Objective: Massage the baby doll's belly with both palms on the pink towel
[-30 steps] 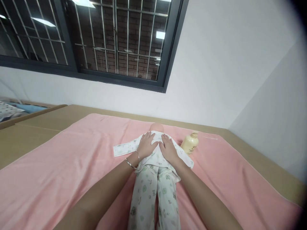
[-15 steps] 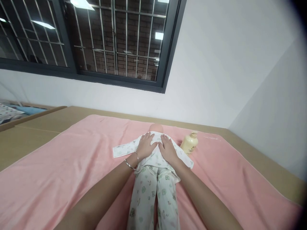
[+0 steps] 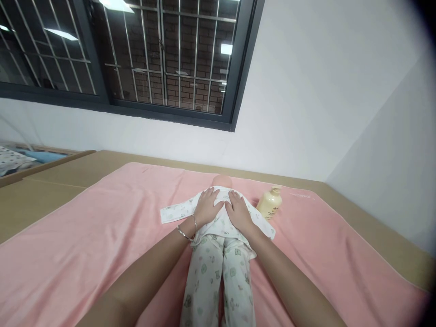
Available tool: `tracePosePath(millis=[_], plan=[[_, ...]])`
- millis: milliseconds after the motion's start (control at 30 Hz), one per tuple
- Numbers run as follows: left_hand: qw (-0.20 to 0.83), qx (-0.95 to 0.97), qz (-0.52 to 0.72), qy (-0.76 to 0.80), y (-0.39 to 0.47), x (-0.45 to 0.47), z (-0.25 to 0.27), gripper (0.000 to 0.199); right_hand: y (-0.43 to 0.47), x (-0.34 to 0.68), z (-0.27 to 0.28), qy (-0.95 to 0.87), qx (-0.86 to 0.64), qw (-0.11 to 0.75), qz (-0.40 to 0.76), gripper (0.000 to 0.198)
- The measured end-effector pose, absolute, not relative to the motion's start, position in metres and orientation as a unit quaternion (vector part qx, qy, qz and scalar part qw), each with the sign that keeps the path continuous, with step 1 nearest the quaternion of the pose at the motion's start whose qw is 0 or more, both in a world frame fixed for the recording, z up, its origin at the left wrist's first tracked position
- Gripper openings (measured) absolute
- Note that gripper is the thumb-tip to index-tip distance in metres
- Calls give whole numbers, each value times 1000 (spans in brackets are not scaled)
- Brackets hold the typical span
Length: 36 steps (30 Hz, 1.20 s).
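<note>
A baby doll (image 3: 222,181) lies on a pink blanket (image 3: 119,213), its head toward the wall. It wears a white patterned long-sleeved top (image 3: 223,225) and white trousers (image 3: 204,277) with a green print. My left hand (image 3: 206,208) lies flat on the left side of the top's chest, fingers stretched out. On the other side rests my right hand (image 3: 238,211), also flat with its fingers extended. The two thumbs point toward each other near the middle. Both hands touch the cloth and hold nothing. A bracelet (image 3: 185,231) circles my left wrist.
A pale yellow pump bottle (image 3: 270,203) stands on the blanket just right of the doll's shoulder. Behind the tan table surface (image 3: 78,170) rise a white wall (image 3: 289,91) and a barred window (image 3: 163,59). Folded cloths (image 3: 15,159) lie beyond a raised edge at far left.
</note>
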<state>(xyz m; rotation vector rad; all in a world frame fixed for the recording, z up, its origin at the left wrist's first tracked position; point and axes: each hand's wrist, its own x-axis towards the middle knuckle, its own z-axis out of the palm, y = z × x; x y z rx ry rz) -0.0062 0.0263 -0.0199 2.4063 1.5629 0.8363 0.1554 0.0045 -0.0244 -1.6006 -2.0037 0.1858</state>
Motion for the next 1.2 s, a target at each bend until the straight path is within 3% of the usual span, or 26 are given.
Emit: tracePosePath(millis=[433,700,933,1100,1200], plan=[[0,808,224,544,15,-4,-10,56,0,153,-13,-758,-605,238,57,57],[-18,840,254,480,-3,3,16,30,-38,130,16,-791,-576,204,-33,44],[31,810,314,494,13,0,-4,39,-3,153,-2,-765,-578,273,76,47],[39,796,263,543,21,-4,-16,58,15,167,-17,-751,-599,267,78,55],[20,798,246,550,18,-3,-14,57,12,164,-16,-749,-608,252,69,55]])
